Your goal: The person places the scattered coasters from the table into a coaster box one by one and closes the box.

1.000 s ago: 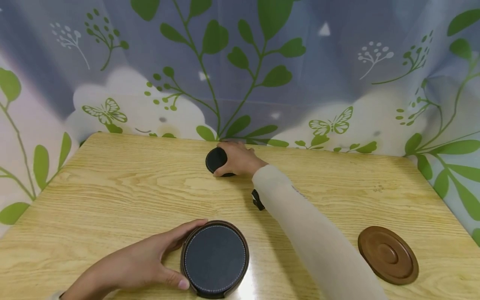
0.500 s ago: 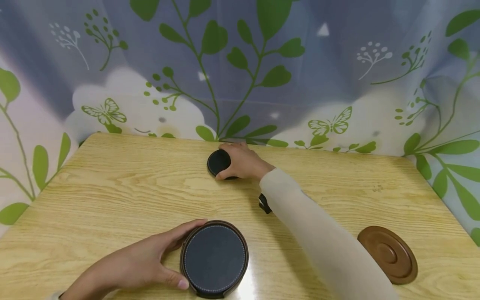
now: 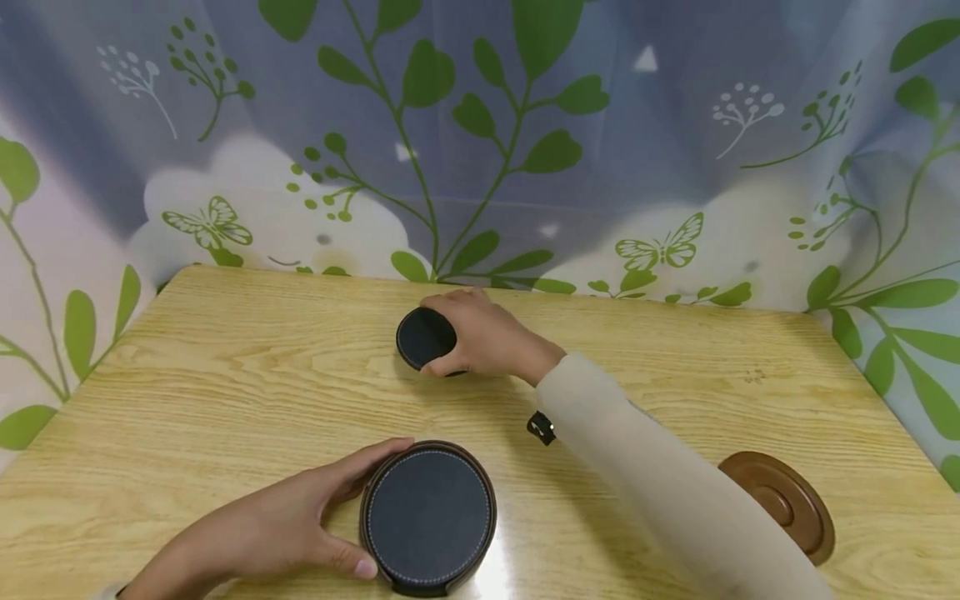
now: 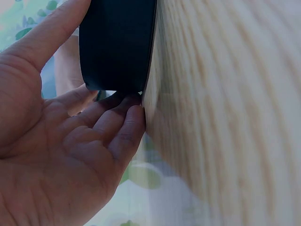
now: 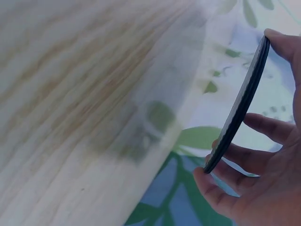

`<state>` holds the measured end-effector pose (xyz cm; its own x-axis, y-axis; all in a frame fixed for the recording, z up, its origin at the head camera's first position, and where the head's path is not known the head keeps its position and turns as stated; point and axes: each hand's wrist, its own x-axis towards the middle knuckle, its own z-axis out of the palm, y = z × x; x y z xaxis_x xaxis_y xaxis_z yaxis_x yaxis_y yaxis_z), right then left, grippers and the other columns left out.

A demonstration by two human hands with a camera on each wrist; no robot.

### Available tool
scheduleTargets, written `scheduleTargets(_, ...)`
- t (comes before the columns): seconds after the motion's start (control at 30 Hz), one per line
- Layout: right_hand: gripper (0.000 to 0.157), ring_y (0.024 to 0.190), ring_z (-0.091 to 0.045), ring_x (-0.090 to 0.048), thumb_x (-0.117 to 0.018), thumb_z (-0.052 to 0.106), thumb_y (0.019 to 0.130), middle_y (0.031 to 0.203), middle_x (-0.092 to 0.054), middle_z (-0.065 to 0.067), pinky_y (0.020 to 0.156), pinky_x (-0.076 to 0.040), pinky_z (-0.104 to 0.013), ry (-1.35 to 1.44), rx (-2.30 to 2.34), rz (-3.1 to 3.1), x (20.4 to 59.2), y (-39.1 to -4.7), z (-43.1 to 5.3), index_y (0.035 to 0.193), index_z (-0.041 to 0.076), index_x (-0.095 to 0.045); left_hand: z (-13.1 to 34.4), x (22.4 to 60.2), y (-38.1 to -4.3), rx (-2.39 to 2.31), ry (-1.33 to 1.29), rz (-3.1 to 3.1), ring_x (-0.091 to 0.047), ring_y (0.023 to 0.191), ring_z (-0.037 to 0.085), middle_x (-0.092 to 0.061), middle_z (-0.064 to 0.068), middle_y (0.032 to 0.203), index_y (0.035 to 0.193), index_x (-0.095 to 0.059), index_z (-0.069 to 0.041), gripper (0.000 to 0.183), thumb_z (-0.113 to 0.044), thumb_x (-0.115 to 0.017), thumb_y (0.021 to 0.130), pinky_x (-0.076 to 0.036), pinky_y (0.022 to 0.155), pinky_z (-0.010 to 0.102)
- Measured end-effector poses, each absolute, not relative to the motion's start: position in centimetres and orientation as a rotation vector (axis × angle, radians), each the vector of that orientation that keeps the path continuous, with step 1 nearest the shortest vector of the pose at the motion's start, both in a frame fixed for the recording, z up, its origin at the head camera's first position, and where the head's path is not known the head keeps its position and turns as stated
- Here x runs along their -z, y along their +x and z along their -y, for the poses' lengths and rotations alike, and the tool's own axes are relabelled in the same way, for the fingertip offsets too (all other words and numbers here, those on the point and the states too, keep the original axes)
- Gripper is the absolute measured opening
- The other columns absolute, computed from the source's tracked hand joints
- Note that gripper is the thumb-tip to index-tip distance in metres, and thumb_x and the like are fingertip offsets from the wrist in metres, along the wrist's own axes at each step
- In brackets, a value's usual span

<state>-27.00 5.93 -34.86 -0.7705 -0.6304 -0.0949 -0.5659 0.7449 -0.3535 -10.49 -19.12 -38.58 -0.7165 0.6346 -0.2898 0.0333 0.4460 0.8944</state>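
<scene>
My right hand (image 3: 491,333) pinches a black round coaster (image 3: 422,335) by its edges, far back on the table. In the right wrist view this coaster (image 5: 240,106) is seen edge-on, thin, and clear of the tabletop, thumb at one end and fingers at the other. Near the front, my left hand (image 3: 292,517) curls thumb and fingers round the side of a round dark coaster holder (image 3: 491,500). A black coaster with pale stitching (image 3: 427,517) lies on top in it. The left wrist view shows the holder's smooth black side wall (image 4: 117,47) standing on the wood.
A brown round disc (image 3: 802,508) with a raised ring lies on the right, partly covered by the right sleeve (image 3: 660,475). The wood-grain table (image 3: 262,375) ends at a leaf-printed curtain (image 3: 480,192) behind and at both sides.
My right hand has drawn the black coaster back from the curtain side, a little nearer to me. The sleeve now covers more of the brown disc. My left hand and the holder have stayed put.
</scene>
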Motion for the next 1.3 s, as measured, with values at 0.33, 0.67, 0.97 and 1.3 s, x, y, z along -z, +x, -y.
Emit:
scheduleTargets(0.33, 0.090, 0.147, -0.035, -0.041, -0.086, 0.049, 0.085, 0.161, -0.046, -0.013, 0.113, -0.044, -0.055, -1.038, 0.454, -2.768, 33.2, -23.2, -6.5, 0.160, 0.021, -0.046, 19.1, 38.6, -10.5, -1.267, 0.568, -2.083, -0.020, 0.161, 0.034, -0.031, -0.006, 0.172, 0.164, -0.028, -0.045, 0.100, -0.038, -0.087, 0.083, -0.030, 0.120, 0.032)
scheduleTargets(0.67, 0.088, 0.141, -0.034, -0.045, -0.086, 0.051, 0.083, 0.160, -0.046, -0.015, 0.110, -0.045, -0.054, -1.142, 0.430, -2.792, 32.4, -19.9, -7.5, 0.157, 0.021, -0.049, 19.1, 38.5, -10.6, -1.246, 0.547, -2.090, -0.018, 0.162, 0.036, -0.026, -0.003, 0.173, 0.164, -0.027, -0.045, 0.100, -0.038, -0.087, 0.084, -0.025, 0.119, 0.068)
scheduleTargets(0.97, 0.088, 0.139, -0.033, -0.045, -0.087, 0.053, 0.081, 0.159, -0.045, -0.015, 0.109, -0.046, -0.056, -1.150, 0.463, -2.781, 32.0, -17.5, -8.8, 0.156, 0.022, -0.052, 19.2, 38.6, -10.6, -1.286, 0.563, -2.056, -0.016, 0.162, 0.034, -0.023, -0.003, 0.174, 0.163, -0.026, -0.045, 0.099, -0.037, -0.086, 0.086, -0.029, 0.119, 0.025)
scheduleTargets(1.3, 0.089, 0.139, -0.030, -0.046, -0.087, 0.055, 0.079, 0.160, -0.045, -0.013, 0.105, -0.050, -0.054, -1.185, 0.414, -2.760, 32.0, -14.6, -9.7, 0.155, 0.023, -0.053, 19.3, 38.7, -10.7, -1.302, 0.519, -2.043, -0.019, 0.162, 0.034, -0.026, 0.002, 0.174, 0.165, -0.026, -0.041, 0.102, -0.037, -0.088, 0.084, -0.027, 0.104, 0.004)
